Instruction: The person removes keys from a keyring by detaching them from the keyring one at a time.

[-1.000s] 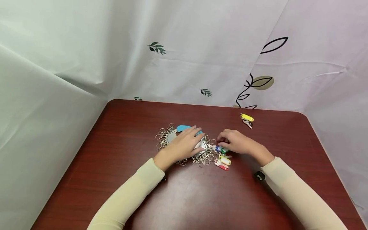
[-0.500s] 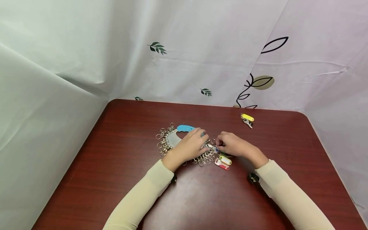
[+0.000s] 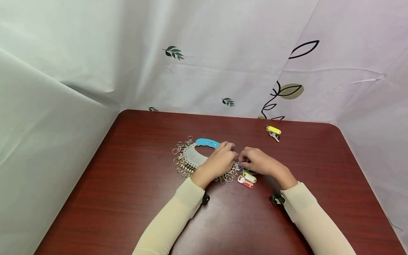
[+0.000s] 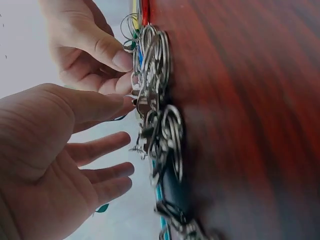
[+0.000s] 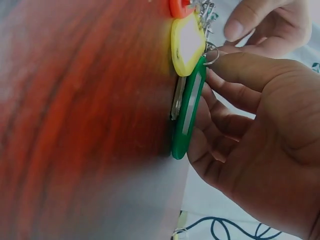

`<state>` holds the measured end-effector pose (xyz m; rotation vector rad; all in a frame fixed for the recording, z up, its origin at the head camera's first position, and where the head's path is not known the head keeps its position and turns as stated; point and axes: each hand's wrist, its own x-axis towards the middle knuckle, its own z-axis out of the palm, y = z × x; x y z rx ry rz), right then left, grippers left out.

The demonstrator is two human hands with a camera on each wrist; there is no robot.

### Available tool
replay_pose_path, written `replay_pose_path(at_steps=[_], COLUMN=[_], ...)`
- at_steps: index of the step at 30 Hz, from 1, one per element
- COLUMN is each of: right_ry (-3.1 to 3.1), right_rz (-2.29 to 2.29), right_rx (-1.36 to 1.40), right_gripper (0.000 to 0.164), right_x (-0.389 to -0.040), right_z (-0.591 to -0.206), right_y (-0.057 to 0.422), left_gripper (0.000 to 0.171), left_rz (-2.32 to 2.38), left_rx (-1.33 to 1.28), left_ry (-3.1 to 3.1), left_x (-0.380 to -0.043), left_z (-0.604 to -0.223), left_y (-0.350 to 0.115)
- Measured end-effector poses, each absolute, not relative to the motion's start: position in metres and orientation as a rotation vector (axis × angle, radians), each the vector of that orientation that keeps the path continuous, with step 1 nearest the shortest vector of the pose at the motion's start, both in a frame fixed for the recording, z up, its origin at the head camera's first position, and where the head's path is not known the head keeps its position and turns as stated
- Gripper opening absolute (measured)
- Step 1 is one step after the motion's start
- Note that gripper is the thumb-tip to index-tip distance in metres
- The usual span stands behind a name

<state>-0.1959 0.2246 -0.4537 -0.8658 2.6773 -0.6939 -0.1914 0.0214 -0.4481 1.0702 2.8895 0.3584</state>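
A fan-shaped grey key holder plate (image 3: 193,156) with a blue handle (image 3: 207,142) lies on the table, metal snap hooks (image 3: 185,166) and rings along its curved edge. My left hand (image 3: 220,160) reaches over its right end; thumb and index finger pinch a snap hook (image 4: 142,102), the other fingers spread. Close beside it, my right hand (image 3: 259,161) pinches a key ring (image 5: 212,55) joined to a green key tag (image 5: 190,110). Next to that hand lie a yellow key tag (image 3: 250,177) and a red key tag (image 3: 246,182). My fingers partly hide the hooks.
A yellow key tag (image 3: 274,130) with keys (image 3: 274,136) lies near the back right of the dark red table (image 3: 143,148). White patterned cloth (image 3: 197,71) hangs behind the table and along its sides.
My left hand has slid right along the key holder, uncovering more of its plate and handle, and its fingers have drawn in. My right hand has shifted slightly left, so both hands nearly meet.
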Motion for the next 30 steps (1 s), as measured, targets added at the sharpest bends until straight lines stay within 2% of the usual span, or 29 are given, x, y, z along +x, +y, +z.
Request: replay_pose_path(at_steps=[10,16,25,30], right_ry=[2.712,2.722,2.711,2.71], right_rz=[-0.695,-0.706,-0.703,-0.711], right_rx=[-0.851,-0.839,-0.812,-0.802], right_gripper=[0.01,0.012,0.011,0.006], right_x=[-0.194,-0.194,-0.193,-0.195], right_z=[-0.453,-0.456,-0.452,-0.452], right_y=[0.229,0.231,0.229,0.228], left_gripper=[0.028,0.022,0.031,0.026], left_rz=[0.361,0.328,0.411,0.514], left_rx=[1.01,0.923,0.912,0.918], left_ry=[2.854,2.837,2.8,2.797], left_x=[-0.195,-0.196,-0.2,-0.201], left_z=[-0.45,-0.449,-0.452,-0.45], left_y=[0.035,0.041,0.041,0.037])
